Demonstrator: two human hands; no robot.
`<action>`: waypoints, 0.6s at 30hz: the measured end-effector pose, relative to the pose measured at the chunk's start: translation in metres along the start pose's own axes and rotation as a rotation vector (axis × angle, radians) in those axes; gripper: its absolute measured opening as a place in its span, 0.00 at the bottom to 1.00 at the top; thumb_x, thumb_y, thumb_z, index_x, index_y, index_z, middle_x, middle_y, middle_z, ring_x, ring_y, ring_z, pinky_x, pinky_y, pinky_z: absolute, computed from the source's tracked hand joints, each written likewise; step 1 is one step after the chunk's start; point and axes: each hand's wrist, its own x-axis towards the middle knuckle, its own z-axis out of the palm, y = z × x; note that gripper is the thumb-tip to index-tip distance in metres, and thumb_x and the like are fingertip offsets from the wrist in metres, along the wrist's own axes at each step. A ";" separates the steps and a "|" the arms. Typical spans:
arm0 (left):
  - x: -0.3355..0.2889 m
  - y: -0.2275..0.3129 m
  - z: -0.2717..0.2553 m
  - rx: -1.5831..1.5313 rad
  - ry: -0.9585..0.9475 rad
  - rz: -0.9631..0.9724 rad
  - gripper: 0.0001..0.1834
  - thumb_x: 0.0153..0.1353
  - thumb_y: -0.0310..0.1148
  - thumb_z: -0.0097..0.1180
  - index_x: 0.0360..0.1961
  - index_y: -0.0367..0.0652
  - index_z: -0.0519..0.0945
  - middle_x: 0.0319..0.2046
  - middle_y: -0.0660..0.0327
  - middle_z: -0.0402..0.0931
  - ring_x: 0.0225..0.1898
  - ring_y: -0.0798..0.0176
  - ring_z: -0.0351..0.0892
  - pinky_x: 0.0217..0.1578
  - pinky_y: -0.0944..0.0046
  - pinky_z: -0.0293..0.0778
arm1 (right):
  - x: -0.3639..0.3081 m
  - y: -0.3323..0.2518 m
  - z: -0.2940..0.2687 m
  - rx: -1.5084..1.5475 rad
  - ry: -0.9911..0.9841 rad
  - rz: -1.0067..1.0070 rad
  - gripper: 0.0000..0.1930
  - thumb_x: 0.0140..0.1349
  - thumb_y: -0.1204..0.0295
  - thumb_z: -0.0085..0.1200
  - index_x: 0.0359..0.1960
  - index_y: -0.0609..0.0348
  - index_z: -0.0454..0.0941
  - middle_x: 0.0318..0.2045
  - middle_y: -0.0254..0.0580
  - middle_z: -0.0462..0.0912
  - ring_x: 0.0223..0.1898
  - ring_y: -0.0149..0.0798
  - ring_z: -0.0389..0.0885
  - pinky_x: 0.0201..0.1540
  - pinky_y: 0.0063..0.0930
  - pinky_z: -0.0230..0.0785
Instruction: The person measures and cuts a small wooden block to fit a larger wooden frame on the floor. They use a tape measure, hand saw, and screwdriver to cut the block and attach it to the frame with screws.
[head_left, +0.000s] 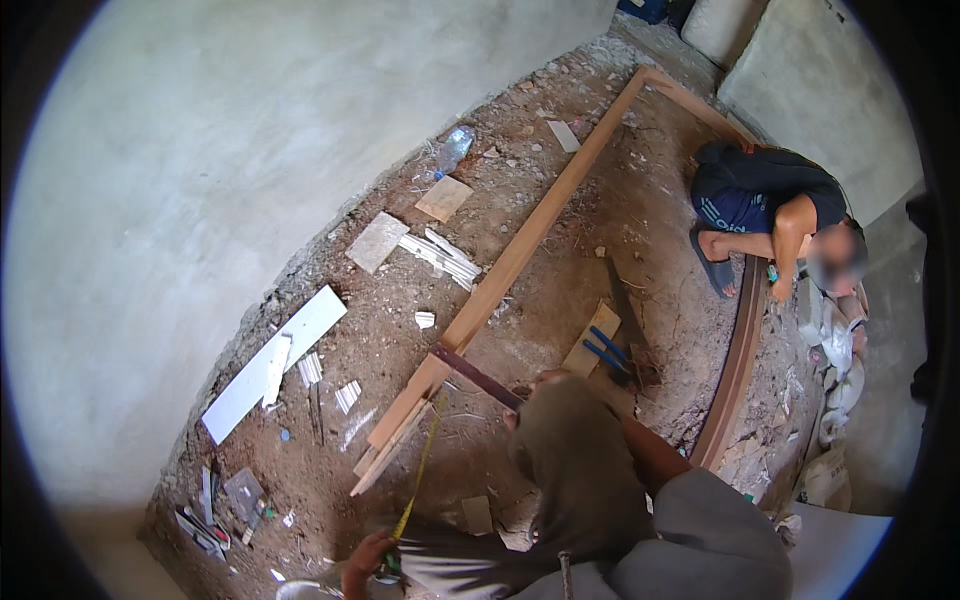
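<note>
My left hand [368, 560], low in the picture, is closed round a tape measure [391, 566]. Its yellow blade [424, 462] stretches up toward the near end of a long brown timber [540, 222]. Partly behind my knee, my right hand [548, 379] grips a dark brown wooden strip [480, 378], with fingers showing on both sides of it. The strip's far end rests across the timber. Pale thin wood pieces [385, 455] lie along the timber's near end. To the right of my right hand are blue-handled pliers [606, 346] on a small board [583, 352].
At right a person [770, 190] crouches, one hand at another long timber [738, 365]. A handsaw [628, 310] lies between the timbers. Left on the dirt floor are a white board [275, 362], tile pieces [377, 243], a plastic bottle [455, 150] and loose tools [205, 530] by the wall.
</note>
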 end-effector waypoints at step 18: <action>0.075 0.059 0.045 -0.271 -0.035 -0.201 0.16 0.80 0.40 0.48 0.49 0.38 0.80 0.35 0.59 0.80 0.40 0.61 0.80 0.44 0.61 0.76 | 0.078 -0.016 0.065 0.054 -0.222 -0.015 0.22 0.75 0.51 0.55 0.40 0.61 0.84 0.27 0.36 0.83 0.26 0.29 0.78 0.25 0.32 0.68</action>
